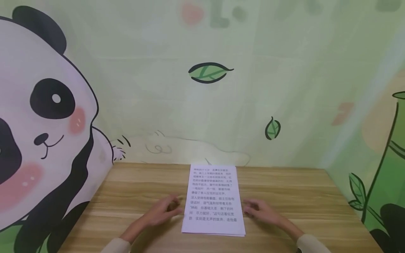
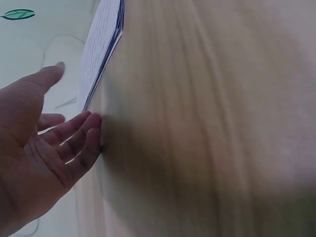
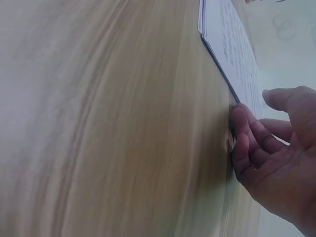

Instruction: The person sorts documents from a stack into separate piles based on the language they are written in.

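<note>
A small stack of white paper sheets (image 1: pixel 215 200) printed with Chinese text lies flat on the wooden table. The sheets are slightly offset at the lower right corner. To the stack's left, my left hand (image 1: pixel 162 211) rests on its side, fingers loosely bent and thumb apart, close to the paper's edge. My right hand (image 1: pixel 262 211) mirrors it at the right edge, its lower fingers on the tabletop. Both palms face the stack, and neither hand grips anything. In the wrist views, the left hand (image 2: pixel 44 143) and right hand (image 3: pixel 276 153) have their thumbs raised.
The wooden tabletop (image 1: pixel 133 186) ends at the back against a pale green wall cloth (image 1: pixel 152 88). A large panda (image 1: pixel 57 140) is printed on the left side, green leaves (image 1: pixel 209 73) in the middle, and bamboo (image 1: pixel 384 168) at the right.
</note>
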`<action>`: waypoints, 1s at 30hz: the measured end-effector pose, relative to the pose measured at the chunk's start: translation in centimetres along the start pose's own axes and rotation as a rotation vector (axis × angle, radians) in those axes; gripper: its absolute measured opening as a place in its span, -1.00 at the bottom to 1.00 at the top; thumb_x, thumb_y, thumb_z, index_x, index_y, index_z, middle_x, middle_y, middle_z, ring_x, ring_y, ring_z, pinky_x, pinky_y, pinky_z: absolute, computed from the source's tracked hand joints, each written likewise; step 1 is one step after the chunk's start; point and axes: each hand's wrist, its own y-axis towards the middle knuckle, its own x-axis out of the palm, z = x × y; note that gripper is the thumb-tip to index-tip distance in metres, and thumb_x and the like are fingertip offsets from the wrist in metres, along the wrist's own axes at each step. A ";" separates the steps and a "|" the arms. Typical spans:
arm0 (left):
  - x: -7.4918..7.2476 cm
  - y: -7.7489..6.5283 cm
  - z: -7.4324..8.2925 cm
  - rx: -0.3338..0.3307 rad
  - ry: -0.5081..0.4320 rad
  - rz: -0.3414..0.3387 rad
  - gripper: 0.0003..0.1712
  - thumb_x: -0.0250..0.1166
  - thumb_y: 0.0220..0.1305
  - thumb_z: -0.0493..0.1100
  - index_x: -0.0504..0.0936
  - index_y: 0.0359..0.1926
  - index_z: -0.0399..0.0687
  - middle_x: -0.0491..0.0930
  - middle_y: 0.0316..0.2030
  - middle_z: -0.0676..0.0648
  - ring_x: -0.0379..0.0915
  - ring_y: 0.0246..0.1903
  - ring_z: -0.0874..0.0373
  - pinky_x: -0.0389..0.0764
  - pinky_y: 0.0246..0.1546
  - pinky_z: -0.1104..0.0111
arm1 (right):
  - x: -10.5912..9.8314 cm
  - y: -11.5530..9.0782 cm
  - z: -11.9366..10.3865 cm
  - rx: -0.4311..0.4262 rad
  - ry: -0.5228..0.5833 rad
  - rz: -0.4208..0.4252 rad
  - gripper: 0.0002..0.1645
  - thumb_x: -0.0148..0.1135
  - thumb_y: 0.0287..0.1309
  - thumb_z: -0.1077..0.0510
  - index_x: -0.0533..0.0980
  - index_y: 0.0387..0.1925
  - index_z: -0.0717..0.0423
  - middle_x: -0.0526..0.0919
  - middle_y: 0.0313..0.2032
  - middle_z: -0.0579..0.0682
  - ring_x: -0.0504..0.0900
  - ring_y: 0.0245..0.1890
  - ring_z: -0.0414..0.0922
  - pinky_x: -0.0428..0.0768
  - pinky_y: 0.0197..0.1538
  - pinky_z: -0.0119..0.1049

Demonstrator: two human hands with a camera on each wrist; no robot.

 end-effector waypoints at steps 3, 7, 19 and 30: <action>0.0 0.7 0.2 0.020 0.043 -0.027 -0.32 0.32 0.38 0.07 0.44 0.30 -0.33 0.64 -0.01 -0.21 0.56 -0.07 -0.02 0.62 -0.09 0.21 | 0.3 0.5 -0.1 -0.015 -0.033 0.003 -0.42 0.15 0.43 0.18 0.37 0.28 0.55 0.73 -0.20 0.18 0.62 -0.30 -0.26 0.61 -0.29 -0.45; 0.3 1.4 0.6 0.034 0.150 -0.078 -0.45 0.33 0.36 0.11 0.53 0.12 -0.24 0.56 -0.15 -0.09 0.44 -0.21 0.13 0.52 -0.26 0.37 | 0.4 0.9 0.1 -0.038 -0.046 -0.018 -0.42 0.14 0.43 0.20 0.36 0.31 0.54 0.73 -0.24 0.17 0.57 -0.39 -0.29 0.56 -0.38 -0.48; 0.8 2.0 1.8 0.004 0.166 -0.134 -0.35 0.36 0.32 0.05 0.52 0.27 -0.28 0.57 -0.14 -0.12 0.44 -0.20 0.11 0.48 -0.23 0.35 | 0.8 1.4 -0.1 -0.027 -0.059 -0.049 -0.40 0.14 0.42 0.19 0.35 0.32 0.52 0.67 -0.33 0.10 0.47 -0.48 -0.32 0.43 -0.45 -0.51; 1.7 2.7 2.7 -0.002 0.067 -0.147 -0.42 0.35 0.34 0.02 0.55 0.23 -0.26 0.62 -0.08 -0.12 0.49 -0.05 0.01 0.54 -0.02 0.21 | 0.5 0.9 0.4 0.019 -0.019 -0.013 -0.38 0.15 0.41 0.22 0.31 0.31 0.60 0.70 -0.26 0.11 0.54 -0.40 -0.26 0.51 -0.42 -0.48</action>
